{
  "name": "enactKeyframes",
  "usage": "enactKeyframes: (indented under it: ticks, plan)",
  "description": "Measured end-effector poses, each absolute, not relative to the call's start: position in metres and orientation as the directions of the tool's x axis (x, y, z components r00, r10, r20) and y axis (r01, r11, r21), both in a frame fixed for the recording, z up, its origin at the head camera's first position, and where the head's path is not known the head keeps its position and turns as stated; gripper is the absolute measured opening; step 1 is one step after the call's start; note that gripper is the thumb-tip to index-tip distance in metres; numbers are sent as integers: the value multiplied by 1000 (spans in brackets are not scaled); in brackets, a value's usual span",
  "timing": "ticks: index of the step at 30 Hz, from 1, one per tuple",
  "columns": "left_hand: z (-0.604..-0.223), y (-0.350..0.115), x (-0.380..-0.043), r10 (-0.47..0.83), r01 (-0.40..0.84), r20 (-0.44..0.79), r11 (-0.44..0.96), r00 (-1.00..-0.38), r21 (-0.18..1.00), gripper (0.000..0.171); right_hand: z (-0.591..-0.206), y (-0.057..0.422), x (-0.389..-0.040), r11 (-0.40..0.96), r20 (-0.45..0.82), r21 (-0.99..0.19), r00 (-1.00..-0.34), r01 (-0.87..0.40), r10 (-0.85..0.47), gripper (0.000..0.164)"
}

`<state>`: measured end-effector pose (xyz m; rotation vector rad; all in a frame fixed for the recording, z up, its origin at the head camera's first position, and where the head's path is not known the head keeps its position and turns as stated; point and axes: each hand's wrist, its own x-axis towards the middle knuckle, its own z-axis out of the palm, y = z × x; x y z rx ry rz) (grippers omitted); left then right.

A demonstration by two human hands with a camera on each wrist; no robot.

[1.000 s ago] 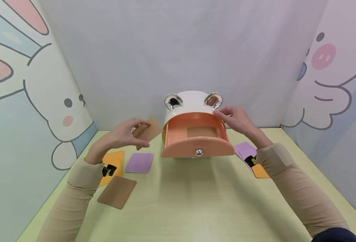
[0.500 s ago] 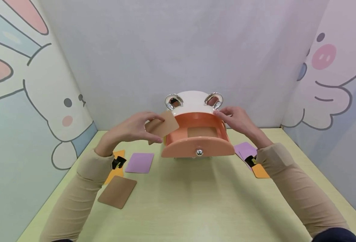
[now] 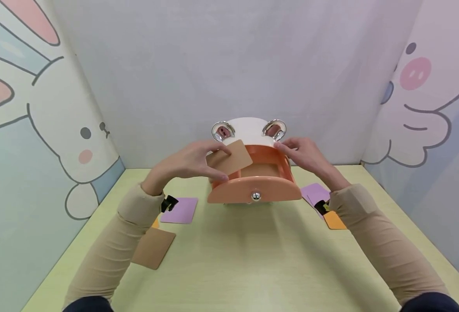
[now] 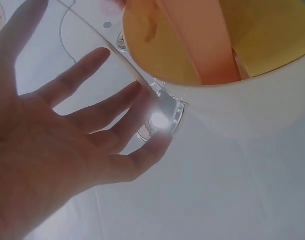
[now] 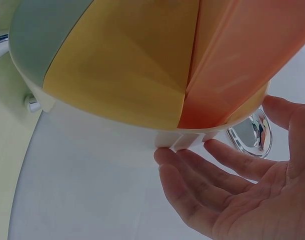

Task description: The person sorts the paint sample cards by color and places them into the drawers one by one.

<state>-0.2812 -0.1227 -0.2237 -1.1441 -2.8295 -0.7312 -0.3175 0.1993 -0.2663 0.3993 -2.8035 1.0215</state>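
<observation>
Pinched between the thumb and fingers of my left hand (image 3: 192, 161) is a tan card (image 3: 237, 157), tilted over the left side of a pulled-out coral drawer (image 3: 229, 191). In the left wrist view that card shows only as a thin edge (image 4: 125, 62). The drawer belongs to a white rounded cabinet (image 3: 247, 128) with silver ring ears and a round silver knob. Another brown card (image 3: 264, 170) lies inside the drawer. My right hand (image 3: 306, 154) rests on the cabinet's right side, thumb by the front rim; the right wrist view shows its loosely bent fingers (image 5: 185, 172) along the white shell.
On the table's left lie a purple card (image 3: 184, 210), a brown card (image 3: 154, 248) and an orange card (image 3: 156, 223), partly hidden by my forearm. Purple cards (image 3: 314, 190) and an orange card (image 3: 335, 221) lie at the right. A grey wall (image 3: 167, 78) stands behind the cabinet.
My left hand has carried the tan card rightward from beside the cabinet to over the drawer's left side. The right hand stays at the cabinet's side.
</observation>
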Motion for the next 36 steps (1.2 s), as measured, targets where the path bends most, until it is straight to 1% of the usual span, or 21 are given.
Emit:
enactKeyframes:
  ticks: [10, 20, 24, 28, 33, 36]
  plan:
    - [-217, -110, -282, 688, 683, 165, 603, -707, 411, 62, -266, 198, -319, 740, 194, -612, -960, -279, -201, 62]
    - [-216, -101, -286, 715, 717, 178, 583, -677, 382, 60, -268, 196, -321, 735, 208, -612, -956, -292, -206, 57]
    - [-217, -100, -287, 716, 719, 177, 584, -675, 376, 59, -268, 195, -322, 731, 209, -616, -955, -294, -209, 57]
    - [-217, -100, -287, 715, 718, 182, 578, -675, 388, 61, -268, 195, -322, 724, 207, -622, -954, -298, -214, 57]
    - [-219, -102, -285, 727, 742, 235, 523, -645, 419, 63, -269, 196, -322, 719, 220, -625, -952, -304, -211, 56]
    - [-221, -107, -281, 709, 732, 253, 524, -658, 435, 65, -269, 196, -322, 720, 224, -623, -952, -305, -209, 54]
